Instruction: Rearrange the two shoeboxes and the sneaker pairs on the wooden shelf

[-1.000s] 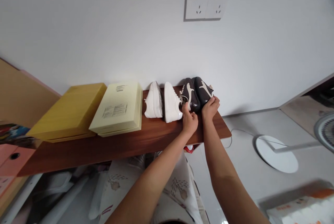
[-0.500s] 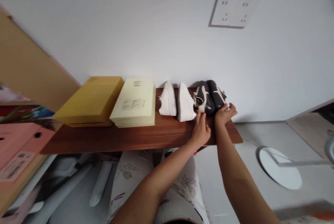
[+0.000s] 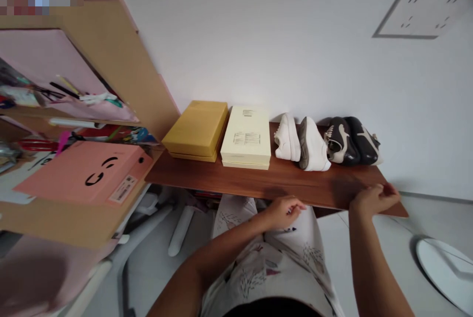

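A pair of dark sneakers with cream trim (image 3: pixel 343 142) stands side by side at the right end of a narrow brown wooden bench (image 3: pixel 295 186). To their left is a pair of white sneakers (image 3: pixel 316 149), the two shoes slightly apart. My right hand (image 3: pixel 373 200) hovers over the bench's front right corner, empty, its fingers loosely spread, short of the dark pair. Over my lap, at the front edge, my left hand (image 3: pixel 284 212) has loosely bent fingers and holds nothing. A cream shoebox (image 3: pixel 247 134) and a mustard-yellow box (image 3: pixel 199 127) lie left of the shoes.
On the left, a pink shoebox (image 3: pixel 92 171) rests on a wooden desk (image 3: pixel 88 223) cluttered with pens and papers. A white wall with a socket panel (image 3: pixel 417 14) rises behind the bench. A round white base (image 3: pixel 443 267) stands on the floor at right.
Both hands have drawn back from the dark sneakers towards the bench's front edge, leaving them beside the white pair. The view has swung left, showing more of the desk and pink shoebox.
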Demonstrator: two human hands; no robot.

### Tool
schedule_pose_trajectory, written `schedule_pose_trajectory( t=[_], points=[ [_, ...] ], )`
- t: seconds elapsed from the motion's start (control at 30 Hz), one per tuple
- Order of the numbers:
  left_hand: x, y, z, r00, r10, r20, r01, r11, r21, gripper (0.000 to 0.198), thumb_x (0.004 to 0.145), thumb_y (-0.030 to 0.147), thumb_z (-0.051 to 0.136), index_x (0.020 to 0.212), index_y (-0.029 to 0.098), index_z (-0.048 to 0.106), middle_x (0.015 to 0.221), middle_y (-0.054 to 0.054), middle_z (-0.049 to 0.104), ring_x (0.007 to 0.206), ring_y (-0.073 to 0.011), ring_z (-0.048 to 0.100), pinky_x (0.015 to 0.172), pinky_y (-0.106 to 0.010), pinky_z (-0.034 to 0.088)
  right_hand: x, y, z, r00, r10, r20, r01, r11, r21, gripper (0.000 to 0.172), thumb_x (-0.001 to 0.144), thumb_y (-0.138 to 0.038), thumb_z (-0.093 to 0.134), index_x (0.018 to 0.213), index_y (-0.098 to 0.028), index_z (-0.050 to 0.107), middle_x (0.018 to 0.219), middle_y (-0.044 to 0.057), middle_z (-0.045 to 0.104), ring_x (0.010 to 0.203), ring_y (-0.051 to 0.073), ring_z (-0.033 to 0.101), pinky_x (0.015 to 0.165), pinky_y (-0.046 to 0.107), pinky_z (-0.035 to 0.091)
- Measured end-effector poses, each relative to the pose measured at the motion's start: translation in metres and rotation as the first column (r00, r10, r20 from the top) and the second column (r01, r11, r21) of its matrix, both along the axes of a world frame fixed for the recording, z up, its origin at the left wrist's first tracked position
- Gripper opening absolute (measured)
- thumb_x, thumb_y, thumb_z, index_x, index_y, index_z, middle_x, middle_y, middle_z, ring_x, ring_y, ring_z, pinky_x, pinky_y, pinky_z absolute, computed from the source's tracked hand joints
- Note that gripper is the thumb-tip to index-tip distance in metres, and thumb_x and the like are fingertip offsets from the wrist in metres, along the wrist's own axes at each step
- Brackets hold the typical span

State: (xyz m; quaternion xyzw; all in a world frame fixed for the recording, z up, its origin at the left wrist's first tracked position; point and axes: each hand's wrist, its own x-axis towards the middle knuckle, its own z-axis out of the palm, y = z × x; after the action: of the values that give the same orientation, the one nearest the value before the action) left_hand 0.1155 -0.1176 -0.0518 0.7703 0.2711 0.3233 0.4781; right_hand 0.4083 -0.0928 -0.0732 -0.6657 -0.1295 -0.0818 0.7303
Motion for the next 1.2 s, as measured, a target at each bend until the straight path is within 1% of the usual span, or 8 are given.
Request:
schedule_pose_trajectory(
  t=[0.1, 0.23, 0.37, 0.5, 0.6, 0.83, 1.0, 1.2],
  points=[
    [-0.072, 0.006, 0.018, 0.995, -0.044, -0.093, 0.036, 0.995, -0.088, 0.02, 0.09, 0.02, 0.052, 0.095, 0.018, 0.071, 0.089, -0.006, 0.073, 0.082, -0.0143, 0.067, 0.076, -0.025, 0.051, -0.063, -0.014, 0.009, 0.981, 0.196, -0.008, -0.196, 0.981, -0.005, 0.025, 0.081, -0.027, 0.054, 0.106, -0.023, 0.05, 0.107, 0.007, 0.057, 0.075, 0.017, 0.061, 0.077, 0.041, 0.055],
    [-0.176, 0.035, 0.046, 0.934, 0.354, -0.047, -0.357, 0.926, -0.124, 0.021, 0.09, 0.031, 0.054, 0.093, 0.019, 0.071, 0.086, -0.006, 0.073, 0.08, -0.0168, 0.068, 0.078, -0.029, 0.052, -0.154, -0.003, 0.044, 0.87, 0.493, -0.016, -0.493, 0.87, -0.014, 0.031, 0.081, -0.039, 0.059, 0.107, -0.022, 0.053, 0.101, 0.004, 0.059, 0.074, 0.013, 0.058, 0.073, 0.033, 0.052],
    [-0.264, 0.067, 0.051, 0.547, 0.825, 0.142, -0.808, 0.565, -0.168, 0.019, 0.085, 0.032, 0.058, 0.096, 0.019, 0.067, 0.092, -0.006, 0.071, 0.084, -0.0167, 0.067, 0.084, -0.031, 0.051, -0.256, 0.01, 0.081, 0.579, 0.815, 0.01, -0.816, 0.579, 0.004, 0.027, 0.086, -0.044, 0.056, 0.101, -0.022, 0.057, 0.093, 0.003, 0.063, 0.069, 0.012, 0.057, 0.068, 0.029, 0.05],
    [-0.316, 0.094, 0.037, 0.159, 0.979, 0.126, -0.904, 0.196, -0.38, 0.024, 0.08, 0.026, 0.057, 0.104, 0.021, 0.061, 0.11, -0.007, 0.067, 0.097, -0.0162, 0.065, 0.084, -0.029, 0.049, -0.356, 0.02, 0.095, 0.188, 0.981, 0.047, -0.979, 0.191, -0.07, 0.028, 0.09, -0.045, 0.051, 0.106, -0.023, 0.06, 0.1, 0.006, 0.067, 0.086, 0.017, 0.063, 0.079, 0.033, 0.054],
    [-0.336, 0.118, 0.033, 0.088, 0.996, 0.017, -0.861, 0.085, -0.501, 0.023, 0.082, 0.03, 0.053, 0.104, 0.024, 0.058, 0.12, -0.007, 0.063, 0.105, -0.0174, 0.062, 0.084, -0.03, 0.048, -0.409, 0.04, 0.093, 0.152, 0.988, -0.007, -0.978, 0.149, -0.148, 0.046, 0.09, -0.044, 0.051, 0.13, -0.021, 0.052, 0.128, 0.012, 0.06, 0.116, 0.023, 0.058, 0.1, 0.041, 0.048],
    [-0.358, 0.169, 0.041, 0.165, 0.986, -0.018, -0.808, 0.125, -0.575, 0.03, 0.09, 0.048, 0.041, 0.091, 0.023, 0.059, 0.104, -0.008, 0.067, 0.099, -0.0212, 0.065, 0.081, -0.033, 0.049, -0.454, 0.094, 0.087, 0.254, 0.946, -0.201, -0.939, 0.192, -0.285, 0.083, 0.085, -0.049, 0.056, 0.15, -0.006, 0.027, 0.156, 0.022, 0.032, 0.148, 0.032, 0.026, 0.12, 0.048, 0.023],
    [-0.365, 0.184, 0.038, 0.202, 0.976, 0.083, -0.687, 0.201, -0.698, 0.024, 0.091, 0.039, 0.044, 0.084, 0.021, 0.059, 0.094, -0.007, 0.067, 0.086, -0.0167, 0.066, 0.075, -0.027, 0.05, -0.459, 0.11, 0.082, 0.282, 0.899, -0.334, -0.942, 0.194, -0.274, 0.087, 0.086, -0.057, 0.053, 0.153, -0.011, 0.021, 0.158, 0.018, 0.031, 0.149, 0.028, 0.024, 0.122, 0.045, 0.019],
    [-0.358, 0.184, 0.034, 0.291, 0.942, 0.164, -0.679, 0.324, -0.659, 0.014, 0.085, 0.027, 0.052, 0.09, 0.02, 0.063, 0.087, -0.006, 0.068, 0.085, -0.0151, 0.065, 0.071, -0.024, 0.052, -0.456, 0.116, 0.079, 0.24, 0.865, -0.441, -0.964, 0.161, -0.21, 0.092, 0.088, -0.067, 0.043, 0.154, -0.009, 0.018, 0.157, 0.019, 0.033, 0.147, 0.029, 0.029, 0.121, 0.042, 0.019]
  ],
)
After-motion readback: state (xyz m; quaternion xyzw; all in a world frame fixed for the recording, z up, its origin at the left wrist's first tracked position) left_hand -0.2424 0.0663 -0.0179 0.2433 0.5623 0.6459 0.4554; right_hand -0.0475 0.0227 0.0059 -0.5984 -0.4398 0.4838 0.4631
